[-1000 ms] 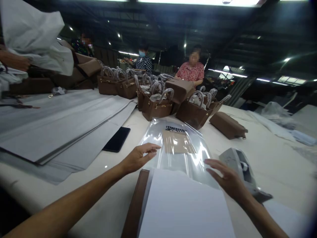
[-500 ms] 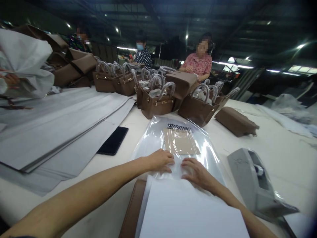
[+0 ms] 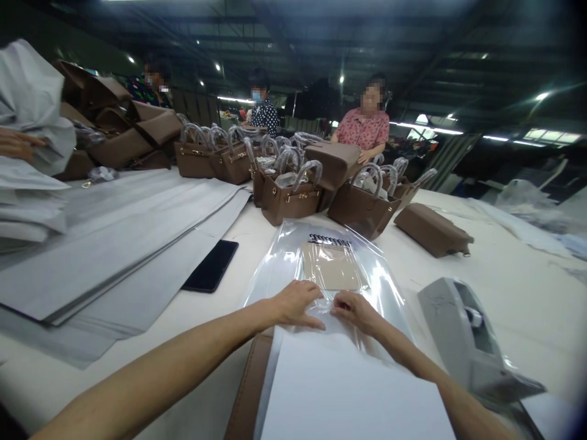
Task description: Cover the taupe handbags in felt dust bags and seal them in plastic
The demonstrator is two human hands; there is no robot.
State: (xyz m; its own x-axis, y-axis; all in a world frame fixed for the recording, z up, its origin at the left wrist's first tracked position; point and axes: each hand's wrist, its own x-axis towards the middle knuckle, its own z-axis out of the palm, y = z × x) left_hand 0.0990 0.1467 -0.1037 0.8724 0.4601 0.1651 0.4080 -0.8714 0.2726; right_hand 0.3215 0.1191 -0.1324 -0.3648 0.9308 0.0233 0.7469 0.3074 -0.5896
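Note:
A clear plastic bag [image 3: 378, 284] lies flat in front of me, with a beige card [image 3: 334, 269] and curly black print showing in it. On its near part my left hand [image 3: 300, 304] rests with thumb and fingers apart. Just to the right, my right hand [image 3: 355, 310] has its fingers curled together, pinching the plastic. Closest to me is a white sheet [image 3: 353, 391], its far edge below my hands. It covers most of a brown leather piece [image 3: 247, 388] with a stitched edge; the rest of that piece is hidden.
Grey-white sheets [image 3: 123, 244] and a black phone [image 3: 211, 266] lie to the left. Brown handbags [image 3: 293, 205] with wrapped handles stand behind. A brown pouch [image 3: 431, 229] and a grey tape dispenser [image 3: 458, 336] are on the right. Several people are nearby; one hand [image 3: 18, 145] touches crumpled paper.
My right hand's fingers have curled shut on the plastic, and the hand has shifted slightly left. My left thumb has spread away from the fingers. At far left, the crumpled paper has moved lower.

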